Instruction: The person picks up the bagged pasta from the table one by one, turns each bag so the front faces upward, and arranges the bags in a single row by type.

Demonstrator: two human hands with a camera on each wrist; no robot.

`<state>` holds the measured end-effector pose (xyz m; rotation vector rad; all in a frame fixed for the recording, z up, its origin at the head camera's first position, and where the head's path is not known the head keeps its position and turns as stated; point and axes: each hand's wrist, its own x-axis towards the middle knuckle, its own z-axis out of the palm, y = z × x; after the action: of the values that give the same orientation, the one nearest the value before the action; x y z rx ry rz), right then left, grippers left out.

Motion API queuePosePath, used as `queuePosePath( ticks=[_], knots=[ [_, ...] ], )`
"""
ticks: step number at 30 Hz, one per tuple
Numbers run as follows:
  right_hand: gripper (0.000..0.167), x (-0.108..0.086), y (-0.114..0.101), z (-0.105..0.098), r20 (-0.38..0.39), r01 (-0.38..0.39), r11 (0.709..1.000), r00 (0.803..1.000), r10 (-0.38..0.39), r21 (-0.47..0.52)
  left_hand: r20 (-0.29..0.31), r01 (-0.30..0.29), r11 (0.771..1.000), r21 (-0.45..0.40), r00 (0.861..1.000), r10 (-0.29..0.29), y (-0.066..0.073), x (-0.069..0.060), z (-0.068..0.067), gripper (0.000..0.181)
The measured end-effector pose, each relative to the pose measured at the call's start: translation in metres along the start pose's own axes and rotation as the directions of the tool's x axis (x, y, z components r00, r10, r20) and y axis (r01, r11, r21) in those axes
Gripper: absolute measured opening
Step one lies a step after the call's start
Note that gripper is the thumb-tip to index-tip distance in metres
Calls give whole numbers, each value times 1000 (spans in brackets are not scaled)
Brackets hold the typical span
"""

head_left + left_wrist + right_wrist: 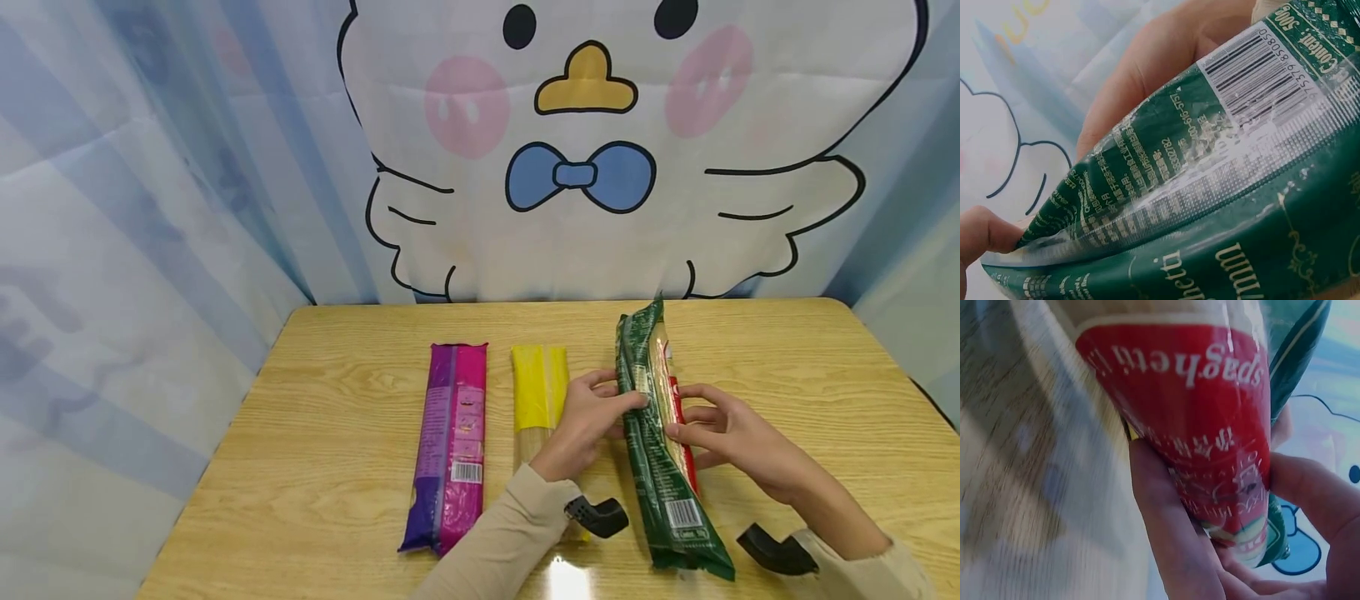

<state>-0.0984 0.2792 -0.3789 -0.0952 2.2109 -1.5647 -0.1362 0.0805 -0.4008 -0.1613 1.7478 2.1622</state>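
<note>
A long green spaghetti packet (651, 450) stands tilted above the table, its barcode and back print facing me. My left hand (588, 421) holds its left side, thumb on the front. Against the right side of the green packet is a clear spaghetti packet with a red label (681, 433). My right hand (738, 437) grips this one, with the thumb on one side and fingers on the other. In the right wrist view the red label (1191, 381) reads "spaghetti" upside down. Green film in front hides part of the red-labelled packet in the head view.
A purple and pink packet (453, 442) lies at the left on the wooden table (315, 433). Beside it lies a yellow packet (540, 387) with a clear section, partly covered by my left arm. A printed curtain (570, 242) hangs behind the table's far edge.
</note>
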Motion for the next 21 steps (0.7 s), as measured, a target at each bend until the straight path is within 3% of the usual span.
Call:
queuePosePath(
  ticks=[11,21],
  knots=[
    [75,-3,-9,-5,-61,20,999,998,-23,-47,126,-17,998,-54,992,23,-1,-2,-1,49],
    [72,-2,-14,-4,-141,36,990,988,-56,-140,98,-55,998,-3,994,55,4,-14,-6,37]
  ],
)
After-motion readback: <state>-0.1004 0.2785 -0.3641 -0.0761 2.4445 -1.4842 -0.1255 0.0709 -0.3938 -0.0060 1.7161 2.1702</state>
